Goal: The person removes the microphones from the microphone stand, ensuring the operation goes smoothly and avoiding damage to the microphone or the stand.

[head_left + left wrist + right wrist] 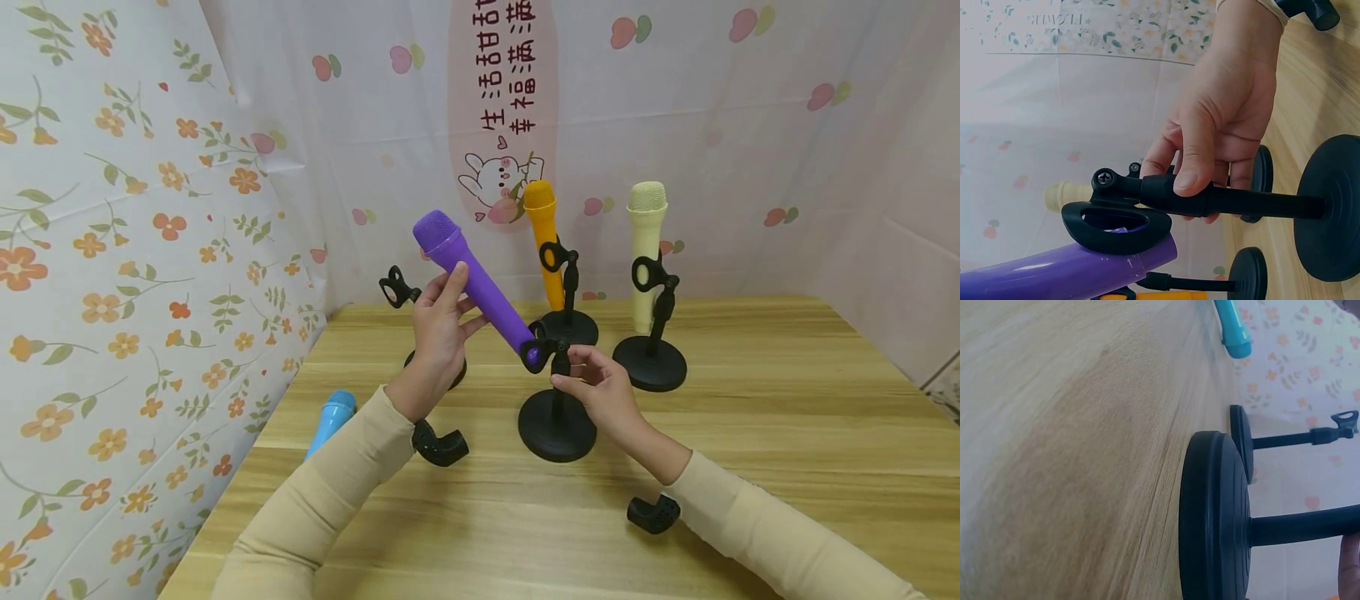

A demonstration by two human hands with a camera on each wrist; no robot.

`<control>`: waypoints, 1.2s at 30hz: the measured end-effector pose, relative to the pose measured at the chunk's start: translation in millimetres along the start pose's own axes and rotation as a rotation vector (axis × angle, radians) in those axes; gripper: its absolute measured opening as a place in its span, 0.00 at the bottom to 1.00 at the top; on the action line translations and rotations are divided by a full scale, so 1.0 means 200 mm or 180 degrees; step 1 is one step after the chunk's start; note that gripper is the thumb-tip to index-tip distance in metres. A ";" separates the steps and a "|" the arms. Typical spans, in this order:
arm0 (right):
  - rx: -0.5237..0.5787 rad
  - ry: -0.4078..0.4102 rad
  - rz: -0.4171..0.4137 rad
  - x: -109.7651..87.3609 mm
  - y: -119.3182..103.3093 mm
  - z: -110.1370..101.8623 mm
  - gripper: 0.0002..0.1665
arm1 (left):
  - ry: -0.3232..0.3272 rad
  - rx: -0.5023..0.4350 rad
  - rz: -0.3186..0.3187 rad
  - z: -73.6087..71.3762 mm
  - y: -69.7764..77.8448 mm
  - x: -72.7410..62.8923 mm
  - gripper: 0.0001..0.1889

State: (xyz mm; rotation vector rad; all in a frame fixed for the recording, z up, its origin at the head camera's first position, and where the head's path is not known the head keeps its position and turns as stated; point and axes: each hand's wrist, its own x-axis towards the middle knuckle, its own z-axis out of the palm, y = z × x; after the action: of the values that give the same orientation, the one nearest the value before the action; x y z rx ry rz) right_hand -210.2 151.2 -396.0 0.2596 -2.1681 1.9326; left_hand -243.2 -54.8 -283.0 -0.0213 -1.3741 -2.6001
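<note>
My left hand point(438, 327) holds a purple microphone point(487, 292) by its body, tilted with its head up to the left. The microphone's lower end sits at the clip point(534, 354) of a black desk stand point(557, 427); in the left wrist view the purple end point(1159, 251) shows through the clip ring point(1116, 228). With thumb and fingers, my right hand point(603, 392) grips that stand's upper pole just below the clip. The same right hand point(1222, 119) appears in the left wrist view, thumb on the pole. The stand's round base point(1213, 515) rests on the table.
Behind stand an orange microphone point(546, 242) and a cream microphone point(647, 225) in black stands. Another stand's clip point(397, 287) carries no microphone, partly hidden behind my left hand. A blue microphone point(330, 421) lies at the left of the wooden table point(525, 525).
</note>
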 end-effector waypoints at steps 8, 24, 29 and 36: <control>-0.0021 -0.0009 0.0000 0.00 -0.01 0.00 0.23 | -0.0022 -0.0053 0.0072 -0.01 0.01 0.01 0.06; -0.0032 -0.0027 0.0053 -0.01 -0.02 0.00 0.24 | 0.0064 -0.0106 0.0437 -0.05 0.04 0.03 0.10; -0.0059 0.0002 0.0021 0.00 -0.02 0.00 0.23 | 0.0129 -0.0328 0.0705 -0.07 0.13 0.07 0.08; -0.0042 -0.0028 0.0069 0.00 -0.02 0.00 0.26 | 0.0163 -0.0274 0.0627 -0.12 0.17 0.07 0.11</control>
State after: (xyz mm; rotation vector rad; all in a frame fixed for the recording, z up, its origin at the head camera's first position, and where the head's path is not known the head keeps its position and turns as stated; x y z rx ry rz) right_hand -208.8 151.2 -392.6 0.2437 -2.1972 1.9315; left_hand -248.3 -94.6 -267.0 -0.0969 -1.1782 -2.4762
